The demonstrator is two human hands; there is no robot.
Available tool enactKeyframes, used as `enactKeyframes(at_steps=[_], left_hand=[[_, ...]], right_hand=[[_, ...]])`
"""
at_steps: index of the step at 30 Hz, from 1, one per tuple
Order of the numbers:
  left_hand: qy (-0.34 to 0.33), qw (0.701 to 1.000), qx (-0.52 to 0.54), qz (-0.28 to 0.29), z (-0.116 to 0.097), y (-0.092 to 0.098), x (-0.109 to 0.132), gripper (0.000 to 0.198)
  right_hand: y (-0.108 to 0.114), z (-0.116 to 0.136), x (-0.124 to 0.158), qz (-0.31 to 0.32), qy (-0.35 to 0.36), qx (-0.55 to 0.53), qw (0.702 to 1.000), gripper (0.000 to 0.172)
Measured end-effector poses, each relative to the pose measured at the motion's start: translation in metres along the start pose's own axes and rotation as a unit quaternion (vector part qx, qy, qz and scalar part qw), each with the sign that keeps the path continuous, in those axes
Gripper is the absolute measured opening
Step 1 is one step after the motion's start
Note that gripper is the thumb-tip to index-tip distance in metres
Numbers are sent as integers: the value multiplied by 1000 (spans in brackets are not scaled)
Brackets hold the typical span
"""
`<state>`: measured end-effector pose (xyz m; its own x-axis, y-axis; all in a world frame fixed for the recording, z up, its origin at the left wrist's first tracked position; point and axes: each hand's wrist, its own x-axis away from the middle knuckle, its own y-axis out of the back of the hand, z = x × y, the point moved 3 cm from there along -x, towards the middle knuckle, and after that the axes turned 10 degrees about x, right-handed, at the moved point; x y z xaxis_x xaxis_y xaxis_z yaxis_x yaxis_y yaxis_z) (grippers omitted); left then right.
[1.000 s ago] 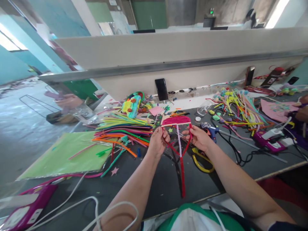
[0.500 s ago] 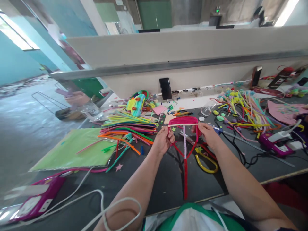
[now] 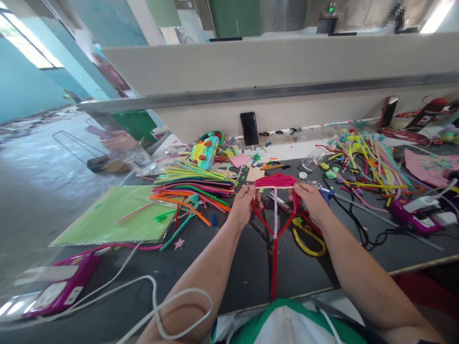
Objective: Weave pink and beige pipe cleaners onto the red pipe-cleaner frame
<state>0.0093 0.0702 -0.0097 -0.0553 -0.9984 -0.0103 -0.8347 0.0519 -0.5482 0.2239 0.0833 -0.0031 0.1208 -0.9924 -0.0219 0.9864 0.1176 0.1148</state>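
Observation:
Between my two hands is a pipe-cleaner figure [image 3: 275, 180], with a filled magenta top edged in white, a pale lilac stem down its middle and red strands that meet in one red tail. My left hand [image 3: 245, 204] pinches the left end of the top, fingers curled under it. At the opposite end my right hand [image 3: 307, 197] grips the other corner, the thumb along the edge. The tail hangs toward me over the dark table. Yellow-handled scissors [image 3: 309, 242] lie just below my right hand, their blades partly behind the red strands.
A bundle of coloured pipe cleaners [image 3: 193, 181] lies left, beside a green sheet in plastic [image 3: 114, 215]. A phone [image 3: 249, 129] leans on the divider. More pipe cleaners [image 3: 373, 162] are heaped right, near a purple power strip [image 3: 412, 215]. A white cable [image 3: 154, 296] crosses my left forearm.
The view has shifted slightly. Both hands keep hold of the pipe-cleaner figure, and its red tail has swung a little to the left.

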Motion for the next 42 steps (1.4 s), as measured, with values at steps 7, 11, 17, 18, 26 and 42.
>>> enactKeyframes(at_steps=[7, 11, 17, 18, 26, 42], left_hand=[[-40, 997, 13, -58, 1, 0, -1, 34], [-31, 996, 19, -76, 3, -1, 0, 35], [-28, 998, -18, -45, 5, -2, 2, 36], [-26, 999, -24, -40, 5, -3, 2, 36], [2, 997, -65, -43, 5, -1, 1, 36], [67, 996, -47, -21, 6, 12, -4, 39]], right_hand=[[-6, -5, 2, 28, -50, -80, 995, 36], [-4, -7, 1, 55, -74, -111, 990, 32], [0, 2, 0, 32, -14, -52, 998, 34], [0, 3, 0, 22, 0, -45, 999, 35], [-3, 2, 2, 4, -4, 16, 1000, 42], [-8, 1, 3, 23, -68, -57, 996, 36]])
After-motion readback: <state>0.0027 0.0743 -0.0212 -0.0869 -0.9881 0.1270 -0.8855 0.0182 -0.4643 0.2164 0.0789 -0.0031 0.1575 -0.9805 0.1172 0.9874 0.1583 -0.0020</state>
